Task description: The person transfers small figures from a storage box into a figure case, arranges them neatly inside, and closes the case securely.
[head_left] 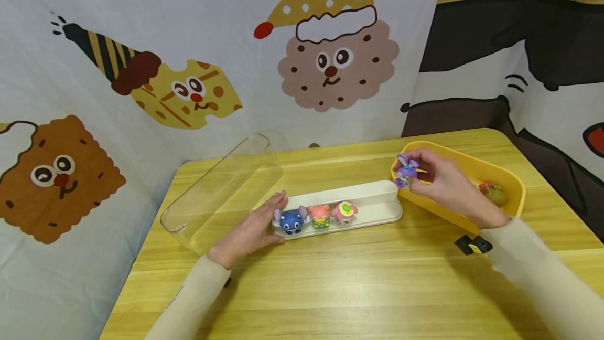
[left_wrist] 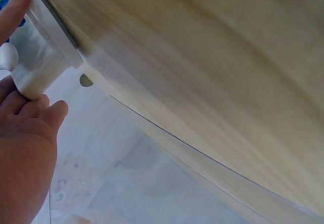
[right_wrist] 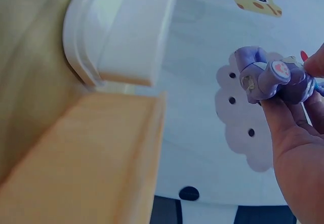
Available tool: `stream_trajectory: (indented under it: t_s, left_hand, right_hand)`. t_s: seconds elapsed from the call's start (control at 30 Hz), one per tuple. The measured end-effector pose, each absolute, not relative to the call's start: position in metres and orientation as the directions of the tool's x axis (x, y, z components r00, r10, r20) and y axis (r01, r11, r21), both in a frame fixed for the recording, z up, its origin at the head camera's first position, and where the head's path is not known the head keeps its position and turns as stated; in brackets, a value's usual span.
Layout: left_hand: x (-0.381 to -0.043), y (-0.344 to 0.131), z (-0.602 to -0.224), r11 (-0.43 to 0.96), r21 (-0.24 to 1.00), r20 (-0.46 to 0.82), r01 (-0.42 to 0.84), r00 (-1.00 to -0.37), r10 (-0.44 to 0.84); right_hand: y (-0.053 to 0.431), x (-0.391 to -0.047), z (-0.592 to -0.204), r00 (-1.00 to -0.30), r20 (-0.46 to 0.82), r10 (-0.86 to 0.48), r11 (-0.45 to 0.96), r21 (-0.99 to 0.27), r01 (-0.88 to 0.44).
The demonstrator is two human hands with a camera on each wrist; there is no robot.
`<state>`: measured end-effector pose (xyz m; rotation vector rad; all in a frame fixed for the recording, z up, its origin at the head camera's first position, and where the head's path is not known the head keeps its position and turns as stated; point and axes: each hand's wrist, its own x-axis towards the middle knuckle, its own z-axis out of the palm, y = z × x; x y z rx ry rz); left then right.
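Note:
In the head view my right hand (head_left: 445,185) pinches a purple rabbit-eared figurine (head_left: 406,171) between thumb and fingers, above the yellow bin's left end. The right wrist view shows that figurine (right_wrist: 273,77) held in the air, its feet toward the camera. My left hand (head_left: 250,232) holds the left end of a long white tray (head_left: 377,215), thumb on the near side and fingers on the far side. In the tray's left part stand a blue big-eared figurine (head_left: 291,221), a pink-and-green figurine (head_left: 320,216) and a pink figurine with a white, green and yellow top (head_left: 345,212).
A yellow bin (head_left: 518,193) stands right of the tray, with a greenish figurine (head_left: 493,193) in it. A long transparent cover (head_left: 222,188) lies behind my left hand. Patterned cloth (head_left: 255,98) hangs along the back of the wooden table (head_left: 330,287).

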<state>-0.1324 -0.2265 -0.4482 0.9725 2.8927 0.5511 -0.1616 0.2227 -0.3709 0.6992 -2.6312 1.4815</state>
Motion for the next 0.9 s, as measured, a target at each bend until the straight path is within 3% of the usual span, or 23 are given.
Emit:
stream_trajectory:
  t_s: [0.37, 0.9]
  left_hand:
    - [-0.133, -0.227, -0.449, 0.735, 0.339, 0.085, 0.586, -0.798, 0.597]
    - [-0.133, -0.227, -0.448, 0.736, 0.347, 0.075, 0.581, -0.8, 0.596]
  right_hand:
    - [0.209, -0.158, -0.394, -0.88, 0.207, -0.427, 0.348, -0.86, -0.372]
    - [0.205, -0.155, -0.404, -0.872, 0.214, -0.44, 0.353, -0.852, -0.387]
